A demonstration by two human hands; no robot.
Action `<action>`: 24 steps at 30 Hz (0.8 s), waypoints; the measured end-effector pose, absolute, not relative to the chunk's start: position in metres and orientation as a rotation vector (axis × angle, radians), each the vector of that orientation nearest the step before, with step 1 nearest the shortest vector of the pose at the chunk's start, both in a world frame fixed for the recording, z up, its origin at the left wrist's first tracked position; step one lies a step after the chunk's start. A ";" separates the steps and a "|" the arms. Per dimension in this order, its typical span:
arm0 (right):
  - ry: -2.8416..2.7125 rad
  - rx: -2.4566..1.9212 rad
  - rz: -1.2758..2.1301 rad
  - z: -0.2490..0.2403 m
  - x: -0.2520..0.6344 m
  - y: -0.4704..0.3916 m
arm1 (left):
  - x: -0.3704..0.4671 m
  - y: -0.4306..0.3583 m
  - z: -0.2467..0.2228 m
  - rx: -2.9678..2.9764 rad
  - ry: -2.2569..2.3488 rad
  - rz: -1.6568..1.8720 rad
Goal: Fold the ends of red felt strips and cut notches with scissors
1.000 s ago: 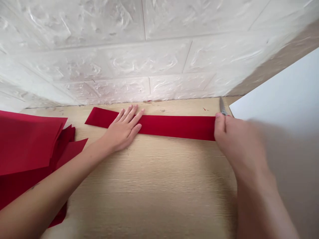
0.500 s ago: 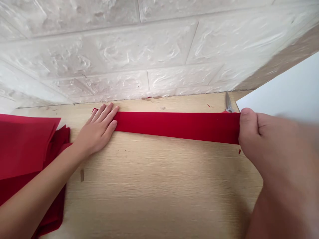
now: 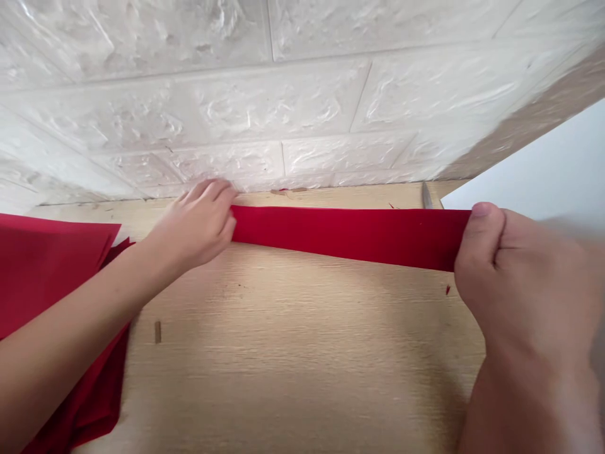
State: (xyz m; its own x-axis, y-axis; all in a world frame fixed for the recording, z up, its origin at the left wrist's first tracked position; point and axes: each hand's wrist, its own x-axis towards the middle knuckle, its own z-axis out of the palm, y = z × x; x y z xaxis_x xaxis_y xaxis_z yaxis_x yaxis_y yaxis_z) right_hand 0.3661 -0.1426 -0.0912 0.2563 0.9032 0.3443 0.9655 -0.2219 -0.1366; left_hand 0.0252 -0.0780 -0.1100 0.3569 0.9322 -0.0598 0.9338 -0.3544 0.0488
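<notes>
A long red strip (image 3: pixel 345 232), with the look of cloth or thick paper, stretches between my two hands in front of the wall. My left hand (image 3: pixel 203 217) has its fingers curled over the strip's left end and grips it; that end is hidden behind the fingers. At the right end my right hand (image 3: pixel 510 271) pinches the strip, thumb on top and fingers out of sight below. To the left, partly under my left forearm, lies a pile of red sheets (image 3: pixel 51 265).
A white brick-patterned wall (image 3: pixel 283 101) rises behind the pale wooden surface (image 3: pixel 293 353). A scissor blade (image 3: pixel 426 195) shows behind the strip. At the right stands a white panel (image 3: pixel 539 167). A small brown scrap (image 3: pixel 157 332) and red bits lie about.
My left hand has gone from lying flat on the strip's left end to curling its fingers around it, lifted slightly. My right hand keeps its hold. The strip now covers more of the scissors.
</notes>
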 end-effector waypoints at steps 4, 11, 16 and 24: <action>-1.747 -1.947 -0.526 -0.083 0.364 -0.156 | 0.069 -0.064 -0.096 2.635 1.228 0.285; -1.651 -1.763 -0.546 -0.089 0.368 -0.160 | 0.058 -0.051 -0.116 2.550 1.257 0.287; -1.553 -1.744 -0.383 -0.095 0.370 -0.150 | 0.008 -0.050 -0.114 2.321 1.475 0.193; -1.510 -1.914 -0.247 -0.104 0.373 -0.140 | -0.042 -0.048 -0.086 2.228 1.704 -0.114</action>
